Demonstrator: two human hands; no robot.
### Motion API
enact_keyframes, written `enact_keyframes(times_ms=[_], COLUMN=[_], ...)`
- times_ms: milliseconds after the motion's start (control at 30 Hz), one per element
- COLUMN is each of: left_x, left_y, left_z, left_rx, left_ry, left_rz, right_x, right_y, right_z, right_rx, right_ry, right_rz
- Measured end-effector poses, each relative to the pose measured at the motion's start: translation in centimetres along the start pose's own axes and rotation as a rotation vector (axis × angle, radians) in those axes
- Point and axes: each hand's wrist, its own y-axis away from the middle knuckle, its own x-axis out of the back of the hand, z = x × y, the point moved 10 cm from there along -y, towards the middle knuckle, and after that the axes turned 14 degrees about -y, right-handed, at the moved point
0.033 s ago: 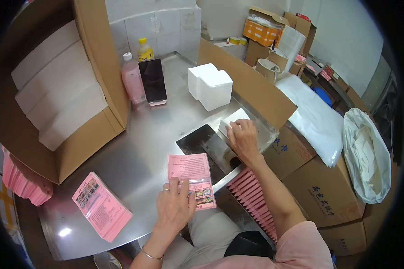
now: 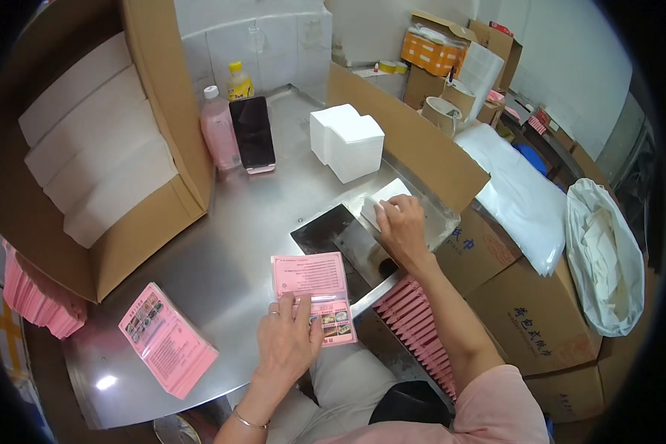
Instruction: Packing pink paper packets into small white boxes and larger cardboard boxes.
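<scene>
My left hand point(image 2: 290, 337) lies with fingers stretched out over a pink printed packet point(image 2: 309, 275) near the table's front edge. Across the packet's middle runs a shiny clear strip, with small food pictures below it. To the right, my right hand point(image 2: 403, 228) has its fingers closed at the edge of folded white tissues point(image 2: 394, 194) in a metal tray, and a tissue edge is pinched up there. My right fingertips are partly hidden. A stack of similar pink packets point(image 2: 169, 342) sits left of my left hand.
An open carton point(image 2: 137, 240) of white tissue stacks stands at left. Behind are a phone point(image 2: 252, 135), a pink bottle point(image 2: 219, 129) and a white tissue block point(image 2: 346, 144). A cardboard flap point(image 2: 411, 137) borders the right side. Pink packets point(image 2: 419, 333) fill a box below; closed cartons point(image 2: 529, 314) stand beyond.
The upper part of the pink packet has shifted slightly left. At my right fingertips the tissue edge stands up a little more. Both hands are nearly in the same place.
</scene>
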Motion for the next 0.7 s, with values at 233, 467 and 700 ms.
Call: enact_keyframes(times_ms=[233,467,700], left_x=[0.5,0.5,0.7], left_y=[0.2,1.1,-0.1], left_z=[0.0,-3.5,-1.3], left_rx=[0.019,0.095,0.111], left_ry=[0.006,0.109,0.12], left_rz=[0.049,-0.126,-0.104], right_x=[0.5,1.5,-7.6], right_y=[0.2,6.7,4.1], right_z=[1.8,-17.7,-16.9], right_rx=[-0.042,0.444,0.287], right_ry=[-0.05,-0.65,-0.248], right_rz=[0.0,-0.301,-0.532])
